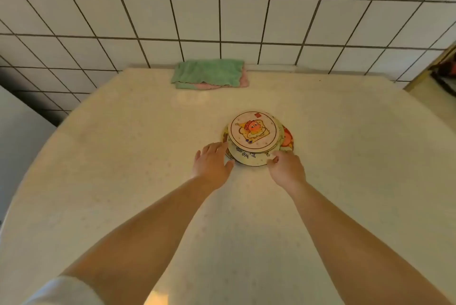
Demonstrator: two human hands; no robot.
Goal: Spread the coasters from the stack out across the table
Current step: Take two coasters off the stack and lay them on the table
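The table [123,181] in front of me is a wide pale top running back to the tiled wall [246,20], and nearly all of it lies bare, so I judge the job has hardly begun: no coaster sits on its own anywhere yet. At the far edge, against the wall, a folded green cloth [208,71] lies on top of a pink one [244,81], well apart from where I am working.

The stack of coasters [256,141] sits a little beyond the middle of the table, still one pile but a loose one. The top coaster [253,131], round with a cartoon figure on a yellow square, is shifted toward the wall; below it a lettered coaster [249,157] pokes out on my side, and an orange-printed one [287,141] shows at the right. How many are in the pile I cannot tell.

My left hand [212,162] lies flat and open, fingers spread, with the fingertips touching the left rim of the pile. My right hand [286,167] is curled at the near right rim, fingers bent onto the edge of the lettered coaster; whether it truly grips it or only presses on it I cannot tell.

Everything remains to be done: each coaster must come off and be laid apart on the bare top
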